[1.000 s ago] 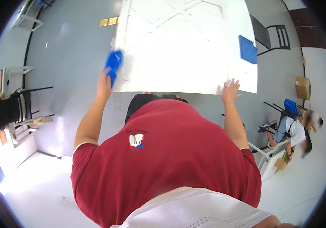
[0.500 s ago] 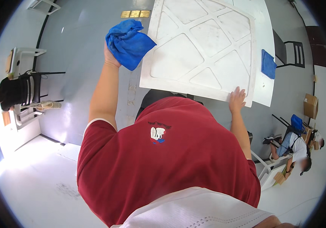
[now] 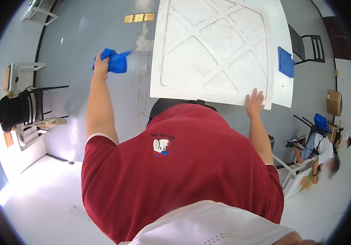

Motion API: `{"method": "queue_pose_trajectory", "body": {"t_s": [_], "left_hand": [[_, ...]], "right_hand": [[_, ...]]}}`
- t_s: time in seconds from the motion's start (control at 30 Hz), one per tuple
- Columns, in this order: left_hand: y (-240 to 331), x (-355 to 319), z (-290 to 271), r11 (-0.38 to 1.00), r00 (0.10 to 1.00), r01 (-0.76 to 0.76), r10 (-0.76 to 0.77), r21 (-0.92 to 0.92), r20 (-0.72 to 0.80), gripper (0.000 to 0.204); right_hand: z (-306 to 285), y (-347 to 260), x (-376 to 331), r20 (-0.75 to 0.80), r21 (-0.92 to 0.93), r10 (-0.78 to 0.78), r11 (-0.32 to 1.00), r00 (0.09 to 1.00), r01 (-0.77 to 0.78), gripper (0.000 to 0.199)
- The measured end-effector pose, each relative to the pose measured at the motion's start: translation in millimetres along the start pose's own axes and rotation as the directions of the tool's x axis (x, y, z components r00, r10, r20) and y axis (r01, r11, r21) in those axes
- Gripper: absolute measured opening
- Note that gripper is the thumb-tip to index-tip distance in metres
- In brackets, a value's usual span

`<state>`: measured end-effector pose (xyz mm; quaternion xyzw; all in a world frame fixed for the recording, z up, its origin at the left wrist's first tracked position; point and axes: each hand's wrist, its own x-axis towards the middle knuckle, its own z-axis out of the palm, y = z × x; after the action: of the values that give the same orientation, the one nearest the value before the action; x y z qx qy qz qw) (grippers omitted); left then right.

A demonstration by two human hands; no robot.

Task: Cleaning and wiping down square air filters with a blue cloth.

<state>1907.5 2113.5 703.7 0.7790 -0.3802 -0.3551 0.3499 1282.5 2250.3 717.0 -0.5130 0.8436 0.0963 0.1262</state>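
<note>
My left hand (image 3: 101, 65) is closed on a crumpled blue cloth (image 3: 117, 62), held out to the left, apart from the panel and over the grey floor. A large white panel (image 3: 189, 62) with raised diagonal ribs and a raised rim lies on the white table (image 3: 282, 87). Faint grey smudges mark its face. My right hand (image 3: 255, 103) rests with spread fingers on the panel's near right corner. A second blue cloth (image 3: 286, 62), folded, lies on the table to the right of the panel.
Gold plates (image 3: 138, 18) are on the floor at the far left. A black chair (image 3: 312, 48) stands beyond the table's right side. Two seated people, one in black (image 3: 18, 110) at left and one in white (image 3: 324, 148) at right, are near cardboard boxes (image 3: 334, 103) and white stools.
My left hand has moved left and nearer, taking the blue cloth away from the panel's left edge. My right hand stays on the panel's corner.
</note>
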Motion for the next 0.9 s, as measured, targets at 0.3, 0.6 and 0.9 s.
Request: {"method": "queue_pose_trajectory", "body": {"t_s": [0.3,0.6,0.9], "left_hand": [[80,-42,63,0.76,0.835,-0.516,0.548,0.395,0.037,0.059],[107,-79,174,0.404,0.681,-0.719,0.573,0.566,0.456,0.069],[122,14,221,0.353,0.677,-0.694,0.615,0.627,0.404,0.056]], "right_hand": [[-1,0,1,0.015,-0.013,0.018,1.0,1.0,-0.018,0.061],[-3,-1,4,0.054,-0.023,0.031,0.999,0.998,-0.03,0.062],[-4,-3,6,0.083,-0.023,0.043,0.999,0.996,-0.042,0.063]]}}
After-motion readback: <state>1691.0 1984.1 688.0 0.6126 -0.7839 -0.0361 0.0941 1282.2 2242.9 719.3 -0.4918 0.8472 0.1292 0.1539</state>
